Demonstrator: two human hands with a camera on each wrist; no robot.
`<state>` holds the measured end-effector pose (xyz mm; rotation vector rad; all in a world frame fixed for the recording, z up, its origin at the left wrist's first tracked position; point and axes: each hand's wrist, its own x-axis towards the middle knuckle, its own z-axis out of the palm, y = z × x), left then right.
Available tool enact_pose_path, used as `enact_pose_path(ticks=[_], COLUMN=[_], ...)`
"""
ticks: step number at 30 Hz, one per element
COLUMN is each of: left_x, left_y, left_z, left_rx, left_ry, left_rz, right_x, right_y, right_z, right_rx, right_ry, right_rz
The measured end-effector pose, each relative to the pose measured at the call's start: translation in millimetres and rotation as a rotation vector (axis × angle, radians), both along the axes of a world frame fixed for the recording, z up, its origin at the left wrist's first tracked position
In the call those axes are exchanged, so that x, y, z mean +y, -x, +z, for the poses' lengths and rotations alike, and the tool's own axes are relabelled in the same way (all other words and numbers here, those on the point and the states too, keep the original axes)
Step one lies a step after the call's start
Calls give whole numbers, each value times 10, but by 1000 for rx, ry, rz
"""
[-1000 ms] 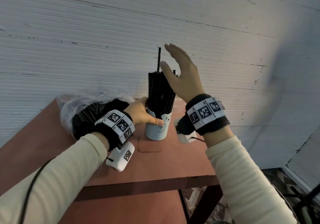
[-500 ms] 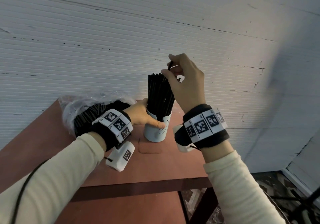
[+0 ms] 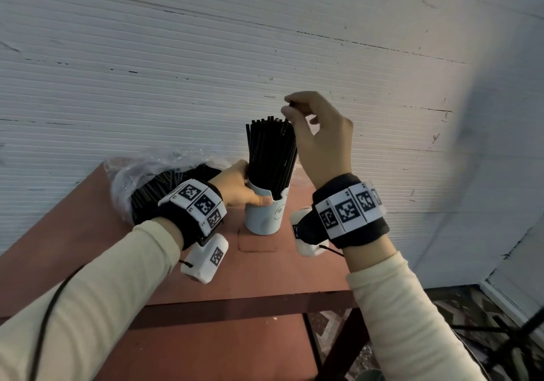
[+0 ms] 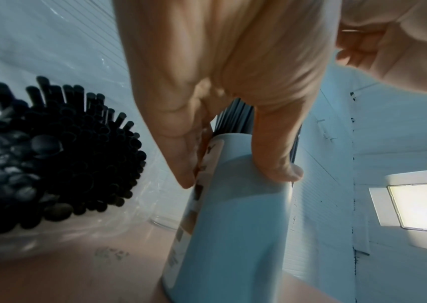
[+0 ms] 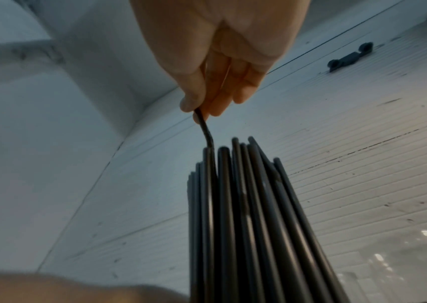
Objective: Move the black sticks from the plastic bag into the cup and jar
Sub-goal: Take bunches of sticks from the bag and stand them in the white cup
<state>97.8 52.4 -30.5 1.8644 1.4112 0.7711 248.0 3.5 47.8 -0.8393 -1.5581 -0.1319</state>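
Observation:
A pale blue cup point(image 3: 266, 215) point(image 4: 228, 225) stands on the reddish table, packed with upright black sticks point(image 3: 270, 154) point(image 5: 246, 215). My left hand point(image 3: 238, 185) point(image 4: 233, 102) grips the cup near its rim. My right hand point(image 3: 318, 133) point(image 5: 207, 102) is above the bundle and pinches the top end of one black stick point(image 5: 204, 127), which bends where it enters the bundle. A clear plastic bag point(image 3: 141, 171) point(image 4: 77, 215) holding many more black sticks point(image 4: 51, 155) lies left of the cup. The rim of a clear jar point(image 4: 161, 222) peeks out behind the cup.
The table point(image 3: 265, 271) stands against a white ribbed wall point(image 3: 265, 42); its front edge and a lower shelf point(image 3: 220, 348) are near me. Patterned floor point(image 3: 441, 321) shows at the right. A bright window point(image 4: 424, 207) appears in the left wrist view.
My right hand went from open beside the bundle to pinching the one stick that stood tall; that stick now stands much lower, near the other tops. The left hand stayed on the cup.

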Motion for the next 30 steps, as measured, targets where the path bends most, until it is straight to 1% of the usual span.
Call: enact_pose_path(ticks=[5, 7, 10, 12, 15, 17, 19, 24, 30], left_x=[-33, -51, -70, -84, -102, -112, -124, -142, -164], left_y=[-51, -63, -69, -73, -76, -76, -80, -84, -92], left_z=[-28, -20, -1, 12, 18, 22, 23, 21, 42], left_rx=[-13, -11, 1, 7, 1, -15, -19, -9, -1], left_ry=[-25, -25, -18, -12, -3, 3, 2, -9, -4], left_rz=[53, 65, 79, 87, 93, 91, 94, 100, 113], right_x=[-187, -226, -198, -148, -96, -92, -87, -60, 32], right_y=[-21, -42, -73, -86, -55, -16, -1, 26, 33], right_z=[101, 68, -30, -93, -211, -290, -336, -362, -271], right_rx=[98, 103, 109, 135, 98, 52, 61, 112, 49], right_ry=[-30, 47, 181, 229, 269, 255, 230, 275, 335], right_rz=[136, 177, 166, 148, 62, -29, -80, -93, -157])
